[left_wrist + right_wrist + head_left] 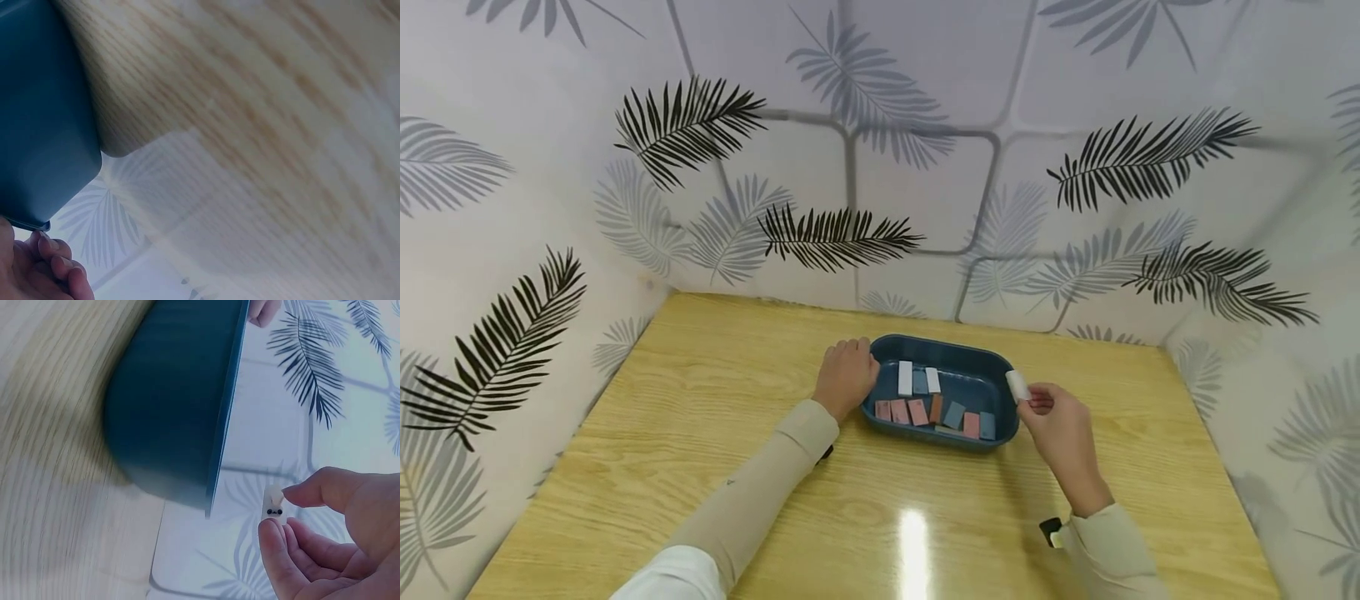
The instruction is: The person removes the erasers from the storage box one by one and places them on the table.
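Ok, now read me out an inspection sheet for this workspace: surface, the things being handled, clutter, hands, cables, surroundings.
Surface: wood-grain table, with a bright reflection toward the near side.
Things handled: blue basin on the table, holding small blocks in white, pink, orange-brown and blue-grey; one white piece held outside the group, with a tiny face-like marking.
Clutter: nothing seen.
Left hand: grips the basin's left-end rim.
Right hand: pinches the white piece by the basin's right end.
Cables: nothing seen.
Surroundings: leaf-patterned wall covering behind and beside the table.
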Motion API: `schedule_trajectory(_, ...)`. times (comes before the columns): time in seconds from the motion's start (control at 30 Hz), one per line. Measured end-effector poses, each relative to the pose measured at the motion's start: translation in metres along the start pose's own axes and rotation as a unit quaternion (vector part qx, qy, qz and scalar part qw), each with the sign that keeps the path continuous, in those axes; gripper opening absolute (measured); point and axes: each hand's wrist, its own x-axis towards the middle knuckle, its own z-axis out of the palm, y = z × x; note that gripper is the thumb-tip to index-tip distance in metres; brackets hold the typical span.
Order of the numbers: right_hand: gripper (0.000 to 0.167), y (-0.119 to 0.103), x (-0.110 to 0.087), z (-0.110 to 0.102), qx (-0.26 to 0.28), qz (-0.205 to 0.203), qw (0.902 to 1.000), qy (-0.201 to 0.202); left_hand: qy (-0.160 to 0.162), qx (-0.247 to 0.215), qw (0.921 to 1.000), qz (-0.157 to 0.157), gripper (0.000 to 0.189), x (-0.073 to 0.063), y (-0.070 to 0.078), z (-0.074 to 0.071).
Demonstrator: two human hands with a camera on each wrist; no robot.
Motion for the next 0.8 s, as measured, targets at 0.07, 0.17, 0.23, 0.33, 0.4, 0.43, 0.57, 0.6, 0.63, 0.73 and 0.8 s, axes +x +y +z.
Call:
schedule_trajectory(0.07, 0.027, 0.002, -0.002, -0.004, -0.001, 0.002, 0.9999, 0.011, -0.005, -0.006, 1.0000, -0.001, 0.019, 0.000, 0.000, -0.002)
schedule_trajectory(0.17, 0.026, 0.006, -0.005, -0.009, -0.004, 0.010, 0.9995, 0.028, -0.011, -0.013, 0.9999, -0.002, 0.019, -0.001, 0.000, -0.004)
schedule_trajectory(0.23, 0.026, 0.011, -0.008, -0.012, -0.004, 0.016, 0.9991, 0.038, -0.011, -0.014, 0.9998, -0.002, 0.019, -0.001, 0.000, -0.004)
schedule_trajectory(0.33, 0.025, 0.020, -0.011, -0.015, -0.006, 0.022, 0.9987, 0.045, -0.009, -0.015, 0.9998, -0.003, 0.019, -0.001, -0.001, -0.002)
schedule_trajectory(0.4, 0.025, 0.027, -0.014, -0.015, -0.009, 0.027, 0.9986, 0.045, -0.007, -0.016, 0.9998, -0.003, 0.018, -0.001, -0.001, 0.000)
schedule_trajectory(0.43, 0.025, 0.031, -0.015, -0.016, -0.012, 0.031, 0.9985, 0.042, -0.005, -0.018, 0.9998, -0.002, 0.018, -0.001, -0.001, 0.000)
schedule_trajectory(0.57, 0.027, 0.047, -0.023, -0.015, -0.026, 0.052, 0.9981, 0.020, -0.005, -0.021, 0.9998, -0.001, 0.018, -0.001, 0.000, -0.001)
schedule_trajectory(0.6, 0.028, 0.051, -0.025, -0.014, -0.029, 0.059, 0.9978, 0.011, -0.006, -0.023, 0.9997, -0.002, 0.018, -0.001, 0.000, -0.001)
schedule_trajectory(0.63, 0.029, 0.056, -0.027, -0.013, -0.031, 0.065, 0.9974, 0.002, -0.007, -0.024, 0.9997, -0.003, 0.019, -0.001, 0.000, -0.002)
schedule_trajectory(0.73, 0.030, 0.067, -0.032, -0.010, -0.041, 0.077, 0.9960, -0.019, -0.009, -0.027, 0.9996, -0.006, 0.020, -0.001, 0.000, -0.002)
schedule_trajectory(0.8, 0.030, 0.073, -0.036, -0.009, -0.047, 0.078, 0.9955, -0.025, -0.007, -0.031, 0.9995, -0.008, 0.019, -0.001, 0.000, -0.002)
